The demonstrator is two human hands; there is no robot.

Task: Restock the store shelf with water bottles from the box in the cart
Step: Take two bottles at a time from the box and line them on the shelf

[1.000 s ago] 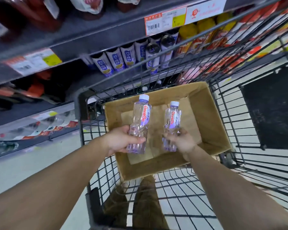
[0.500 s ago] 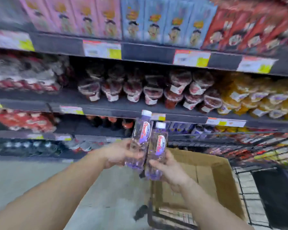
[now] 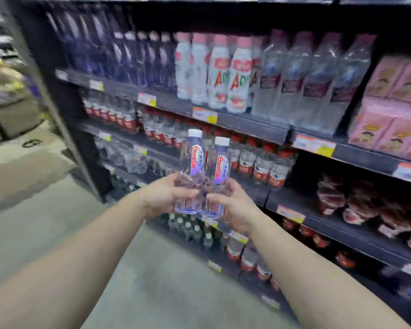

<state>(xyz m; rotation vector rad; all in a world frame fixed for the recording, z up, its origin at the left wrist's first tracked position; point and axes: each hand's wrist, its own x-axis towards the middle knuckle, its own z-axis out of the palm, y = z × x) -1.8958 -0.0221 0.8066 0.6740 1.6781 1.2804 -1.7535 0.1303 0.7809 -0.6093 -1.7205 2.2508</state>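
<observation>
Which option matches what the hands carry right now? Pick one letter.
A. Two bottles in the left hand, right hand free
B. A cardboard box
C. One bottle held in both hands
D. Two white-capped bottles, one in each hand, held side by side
D: the left hand grips one water bottle and the right hand grips a second bottle, upright and side by side before the shelf.

Dark store shelving (image 3: 259, 125) stocked with bottled drinks and pink cartons (image 3: 389, 108) stands along a grey floor (image 3: 45, 222).
</observation>
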